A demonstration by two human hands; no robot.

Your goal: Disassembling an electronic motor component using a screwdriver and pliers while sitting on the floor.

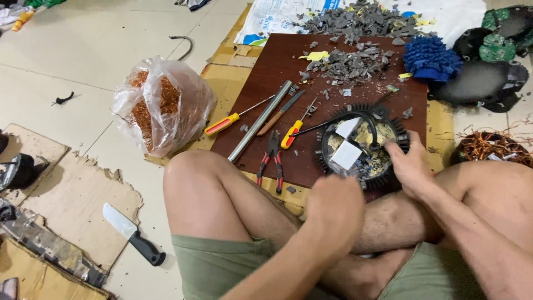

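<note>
I sit cross-legged on the floor in front of a dark brown board (288,72). A round black finned housing (363,141) lies on its near edge, with white slips and small parts inside. My right hand (411,164) grips the housing's right rim. My left hand (335,211) is blurred, curled closed just in front of the housing's near edge; whether it holds anything is hidden. On the board lie two yellow-handled screwdrivers (225,123), a steel tube (261,119), a knife with a wooden handle (280,113) and red-handled pliers (270,158).
A clear plastic bag of copper wire (161,105) stands left of the board. Grey broken fragments (350,61) pile at the board's far end beside a blue mitt (430,58). A cleaver (133,233) lies on torn cardboard at left. More copper wire (491,145) sits at right.
</note>
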